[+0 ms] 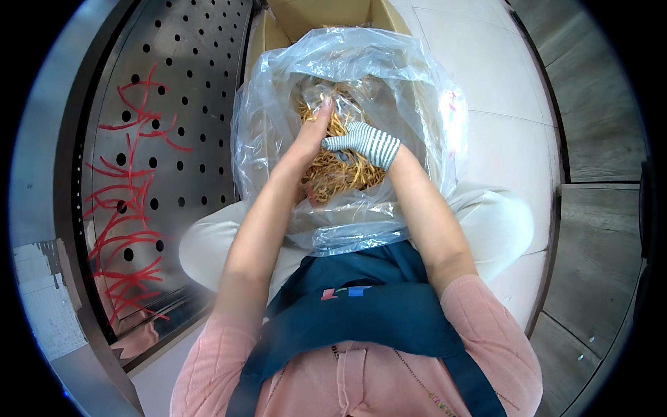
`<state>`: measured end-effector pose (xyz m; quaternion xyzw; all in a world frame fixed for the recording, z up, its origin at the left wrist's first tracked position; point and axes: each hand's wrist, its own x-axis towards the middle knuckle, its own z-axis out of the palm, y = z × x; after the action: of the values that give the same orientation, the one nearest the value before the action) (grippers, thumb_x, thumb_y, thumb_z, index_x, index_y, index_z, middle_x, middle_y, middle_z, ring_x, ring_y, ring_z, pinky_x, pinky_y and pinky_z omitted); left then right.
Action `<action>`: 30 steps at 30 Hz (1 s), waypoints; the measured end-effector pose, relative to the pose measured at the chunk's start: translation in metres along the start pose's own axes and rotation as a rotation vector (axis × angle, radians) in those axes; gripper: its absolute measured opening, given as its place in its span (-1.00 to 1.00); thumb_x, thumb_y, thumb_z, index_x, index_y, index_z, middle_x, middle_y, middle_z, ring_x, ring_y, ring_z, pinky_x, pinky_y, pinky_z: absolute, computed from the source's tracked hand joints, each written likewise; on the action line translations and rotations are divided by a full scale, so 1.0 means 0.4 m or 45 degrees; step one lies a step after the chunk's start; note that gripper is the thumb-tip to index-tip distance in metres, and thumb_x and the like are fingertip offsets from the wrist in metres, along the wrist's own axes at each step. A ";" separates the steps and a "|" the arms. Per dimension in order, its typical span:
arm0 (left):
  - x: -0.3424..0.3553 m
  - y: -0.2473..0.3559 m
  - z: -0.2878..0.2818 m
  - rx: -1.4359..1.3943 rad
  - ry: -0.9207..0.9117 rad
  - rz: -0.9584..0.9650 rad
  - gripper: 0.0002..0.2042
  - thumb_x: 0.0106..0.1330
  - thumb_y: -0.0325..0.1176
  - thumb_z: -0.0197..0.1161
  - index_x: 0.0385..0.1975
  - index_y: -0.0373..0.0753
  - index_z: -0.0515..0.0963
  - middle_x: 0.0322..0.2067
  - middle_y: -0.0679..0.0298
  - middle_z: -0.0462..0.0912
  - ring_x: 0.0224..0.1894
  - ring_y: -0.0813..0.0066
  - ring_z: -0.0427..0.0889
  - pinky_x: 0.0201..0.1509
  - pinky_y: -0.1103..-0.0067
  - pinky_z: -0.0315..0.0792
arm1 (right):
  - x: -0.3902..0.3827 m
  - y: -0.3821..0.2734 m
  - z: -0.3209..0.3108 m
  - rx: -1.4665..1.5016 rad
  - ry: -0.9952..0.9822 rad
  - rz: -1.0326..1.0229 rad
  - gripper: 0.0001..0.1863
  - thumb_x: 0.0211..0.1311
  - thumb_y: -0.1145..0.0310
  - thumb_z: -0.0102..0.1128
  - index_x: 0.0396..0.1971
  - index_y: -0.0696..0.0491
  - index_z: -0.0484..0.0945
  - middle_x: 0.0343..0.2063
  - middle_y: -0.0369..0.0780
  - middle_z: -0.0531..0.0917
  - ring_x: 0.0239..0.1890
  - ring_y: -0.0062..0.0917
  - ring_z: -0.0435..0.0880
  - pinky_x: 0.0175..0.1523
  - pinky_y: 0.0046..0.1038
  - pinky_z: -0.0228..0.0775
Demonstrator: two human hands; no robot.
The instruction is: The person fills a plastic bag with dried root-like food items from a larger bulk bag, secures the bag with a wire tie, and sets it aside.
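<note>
An open cardboard box (274, 24) is lined with a big clear plastic bag (431, 118), which holds dried golden-brown, stringy strands (344, 181) and some crumpled clear plastic. My bare left hand (313, 132) reaches into these, thumb extended upward along the strands, its other fingers hidden. Close beside it, my right hand (361, 146), in a grey-and-white striped glove, lies on the strands with its thumb toward my left hand; what its fingers grip, if anything, is unclear.
I sit cross-legged around the box on pale tiles (486, 76). At left stands a perforated steel rack (194, 104) with red markings and a metal frame (42, 174); at right are grey wood-look panels (590, 243).
</note>
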<state>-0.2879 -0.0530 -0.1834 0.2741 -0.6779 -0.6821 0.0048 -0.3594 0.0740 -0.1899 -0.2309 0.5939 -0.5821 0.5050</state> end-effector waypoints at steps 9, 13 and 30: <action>0.035 -0.008 -0.004 -0.234 -0.002 -0.003 -0.70 0.43 -0.20 -0.09 -0.33 -0.32 0.44 -0.38 0.13 0.65 -0.37 0.47 0.61 -0.25 0.56 0.52 | 0.036 0.000 0.045 -0.274 0.100 -0.029 -0.63 0.09 0.23 0.25 -0.13 0.06 0.43 -0.58 -0.30 0.53 -0.61 -0.61 0.44 -0.53 -0.54 0.28; 0.051 -0.025 0.002 -0.456 0.157 -0.025 -0.69 0.45 -0.19 -0.16 -0.43 -0.28 0.36 -0.39 0.09 0.63 -0.37 0.36 0.60 -0.23 0.47 0.52 | 0.024 -0.017 0.042 -0.357 0.087 0.006 -0.69 0.11 0.18 0.23 -0.29 0.10 0.49 -0.65 -0.32 0.49 -0.67 -0.64 0.41 -0.59 -0.53 0.26; 0.017 -0.040 0.085 0.983 0.382 0.221 -0.44 0.37 0.09 -0.19 -0.06 -0.37 0.43 0.14 -0.05 0.29 0.24 0.02 0.13 0.31 0.20 -0.09 | 0.035 0.047 0.015 0.902 0.595 0.098 -0.51 0.24 0.05 0.08 0.02 0.10 0.45 -0.07 -0.11 0.57 -0.16 -0.43 0.55 -0.09 -0.45 0.41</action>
<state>-0.3006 -0.0229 -0.2030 0.2942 -0.8960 -0.3275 0.0578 -0.3537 0.0632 -0.2106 0.1172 0.4640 -0.7677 0.4262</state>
